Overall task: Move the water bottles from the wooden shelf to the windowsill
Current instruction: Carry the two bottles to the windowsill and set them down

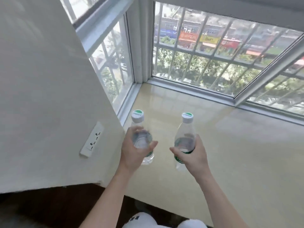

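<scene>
While both bottles are already out over the sill (230, 145), what counts is the drop beneath them. The pale slab lies directly under each base, so the move that remains is, I judge, straight down rather than forward. The left hand (134, 152) has fingers and thumb curled round the middle of the left bottle (142, 140). The right hand (193, 156) wraps the lower body of the right bottle (185, 135) at its green label. Each bottle stands near upright, its long axis running from the base by the hand up to a white cap tipped slightly toward the window (213, 51). They are side by side and apart, one to each hand, so neither arm need cross. The left bottle hangs near the wall (49, 96) corner and the side frame, while the right one is well apart from both. Whether either base already touches the sill I cannot tell — the hands and the steep view hide the contact. No wooden shelf is in view.
</scene>
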The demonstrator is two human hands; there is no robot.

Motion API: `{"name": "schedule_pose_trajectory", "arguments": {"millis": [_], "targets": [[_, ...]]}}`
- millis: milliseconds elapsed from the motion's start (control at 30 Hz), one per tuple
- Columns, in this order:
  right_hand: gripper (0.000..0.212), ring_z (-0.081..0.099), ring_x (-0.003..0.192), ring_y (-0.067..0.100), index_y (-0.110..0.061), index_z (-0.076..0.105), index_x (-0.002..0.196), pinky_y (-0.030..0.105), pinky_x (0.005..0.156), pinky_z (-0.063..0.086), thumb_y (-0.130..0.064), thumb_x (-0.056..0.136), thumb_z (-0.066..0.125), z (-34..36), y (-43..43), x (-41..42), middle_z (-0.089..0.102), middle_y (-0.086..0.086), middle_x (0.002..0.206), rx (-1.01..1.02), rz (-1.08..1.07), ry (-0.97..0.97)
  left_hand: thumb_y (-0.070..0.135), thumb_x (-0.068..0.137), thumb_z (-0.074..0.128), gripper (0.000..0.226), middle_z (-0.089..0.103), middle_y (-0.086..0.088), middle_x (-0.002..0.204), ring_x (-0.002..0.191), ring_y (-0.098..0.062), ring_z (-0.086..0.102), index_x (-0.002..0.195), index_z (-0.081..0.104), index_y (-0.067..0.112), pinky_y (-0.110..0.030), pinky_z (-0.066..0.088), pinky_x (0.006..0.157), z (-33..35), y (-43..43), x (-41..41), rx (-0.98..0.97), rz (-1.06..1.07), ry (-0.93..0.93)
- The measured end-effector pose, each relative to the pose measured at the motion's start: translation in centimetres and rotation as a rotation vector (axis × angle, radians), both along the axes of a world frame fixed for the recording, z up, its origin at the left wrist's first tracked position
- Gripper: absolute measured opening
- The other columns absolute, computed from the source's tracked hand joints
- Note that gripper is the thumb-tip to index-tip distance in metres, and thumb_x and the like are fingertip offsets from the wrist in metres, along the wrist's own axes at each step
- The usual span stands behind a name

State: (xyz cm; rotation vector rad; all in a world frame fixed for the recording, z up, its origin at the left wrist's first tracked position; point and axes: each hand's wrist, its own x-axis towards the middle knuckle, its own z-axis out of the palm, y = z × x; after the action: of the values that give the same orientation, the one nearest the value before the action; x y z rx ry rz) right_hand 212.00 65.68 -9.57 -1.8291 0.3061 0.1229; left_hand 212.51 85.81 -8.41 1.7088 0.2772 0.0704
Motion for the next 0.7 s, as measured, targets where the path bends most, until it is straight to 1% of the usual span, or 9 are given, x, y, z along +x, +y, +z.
{"name": "schedule_pose_trajectory", "arguments": {"millis": [67, 133, 300, 367, 400, 467, 533, 633, 700], "targets": [[0.056, 0.068, 0.090, 0.011, -0.034, 0.056, 0.104, 0.027, 0.074, 0.053, -0.037, 0.059, 0.090, -1.5, -1.1, -0.3, 0.069, -0.009, 0.096, 0.001, -0.077, 0.031, 0.009, 0.065, 0.090, 0.054, 0.066, 0.004, 0.108, 0.102, -0.008, 0.063, 0.099, 0.058, 0.038, -0.020, 0.050, 0.086, -1.5, -1.2, 1.2, -0.013, -0.063, 0.044], [0.056, 0.067, 0.089, 0.006, -0.030, 0.057, 0.106, 0.020, 0.068, 0.050, -0.026, 0.064, 0.093, -3.1, -2.3, 0.2, 0.070, -0.010, 0.095, 0.009, -0.124, 0.057, 0.008, 0.066, 0.089, 0.054, 0.067, 0.005, 0.107, 0.100, -0.007, 0.064, 0.096, 0.059, 0.041, -0.017, 0.050, 0.082, -3.4, -2.4, 2.3, -0.021, -0.092, 0.080], [0.063, 0.067, 0.102, 0.007, -0.036, 0.058, 0.115, 0.020, 0.072, 0.051, -0.019, 0.065, 0.094, -9.7, -4.2, 2.5, 0.071, -0.016, 0.100, 0.052, -0.160, 0.108, 0.012, 0.067, 0.089, 0.051, 0.065, 0.031, 0.100, 0.100, 0.008, 0.061, 0.103, 0.061, 0.033, -0.004, 0.042, 0.080, -9.6, -4.1, 5.6, -0.009, -0.145, 0.156], [0.063, 0.067, 0.106, 0.010, -0.037, 0.060, 0.115, 0.021, 0.070, 0.054, -0.018, 0.065, 0.094, -12.7, -4.6, 3.5, 0.072, -0.015, 0.102, 0.072, -0.173, 0.112, 0.013, 0.067, 0.089, 0.054, 0.065, 0.032, 0.099, 0.099, 0.010, 0.060, 0.106, 0.059, 0.036, -0.005, 0.043, 0.080, -12.4, -4.3, 7.0, -0.001, -0.142, 0.180], [0.061, 0.067, 0.107, 0.013, -0.038, 0.061, 0.113, 0.024, 0.070, 0.056, -0.020, 0.065, 0.094, -14.1, -4.8, 4.2, 0.073, -0.013, 0.102, 0.079, -0.172, 0.111, 0.014, 0.067, 0.090, 0.055, 0.066, 0.030, 0.100, 0.100, 0.008, 0.061, 0.107, 0.059, 0.036, -0.008, 0.044, 0.082, -13.8, -4.3, 7.9, 0.004, -0.143, 0.179], [0.061, 0.067, 0.108, 0.019, -0.040, 0.061, 0.111, 0.044, 0.077, 0.060, -0.027, 0.062, 0.094, -16.8, -5.1, 5.6, 0.072, -0.010, 0.105, 0.080, -0.158, 0.113, 0.016, 0.067, 0.090, 0.055, 0.067, 0.025, 0.102, 0.103, 0.002, 0.062, 0.109, 0.060, 0.034, -0.015, 0.045, 0.086, -16.6, -4.2, 9.3, 0.011, -0.152, 0.172], [0.063, 0.067, 0.107, 0.022, -0.039, 0.061, 0.112, 0.056, 0.084, 0.057, -0.031, 0.059, 0.094, -19.1, -5.5, 7.3, 0.071, -0.007, 0.107, 0.072, -0.161, 0.093, 0.014, 0.067, 0.090, 0.055, 0.067, 0.025, 0.102, 0.104, 0.000, 0.063, 0.109, 0.061, 0.032, -0.018, 0.046, 0.088, -18.9, -4.0, 10.9, 0.013, -0.153, 0.165], [0.064, 0.065, 0.107, 0.025, -0.036, 0.061, 0.111, 0.057, 0.086, 0.056, -0.024, 0.059, 0.095, -21.7, -6.0, 9.9, 0.069, 0.001, 0.109, 0.079, -0.177, 0.049, 0.014, 0.064, 0.091, 0.056, 0.067, 0.029, 0.102, 0.103, 0.004, 0.062, 0.109, 0.061, 0.029, -0.013, 0.046, 0.086, -21.4, -3.7, 13.1, 0.028, -0.177, 0.133], [0.061, 0.067, 0.103, 0.017, -0.036, 0.059, 0.107, 0.049, 0.087, 0.058, -0.014, 0.062, 0.094, -23.1, -5.9, 11.5, 0.069, -0.002, 0.106, 0.091, -0.191, 0.029, 0.021, 0.061, 0.089, 0.062, 0.067, 0.023, 0.108, 0.106, 0.002, 0.062, 0.116, 0.060, 0.024, -0.012, 0.047, 0.086, -23.0, -3.7, 14.5, 0.043, -0.205, 0.124]]}}
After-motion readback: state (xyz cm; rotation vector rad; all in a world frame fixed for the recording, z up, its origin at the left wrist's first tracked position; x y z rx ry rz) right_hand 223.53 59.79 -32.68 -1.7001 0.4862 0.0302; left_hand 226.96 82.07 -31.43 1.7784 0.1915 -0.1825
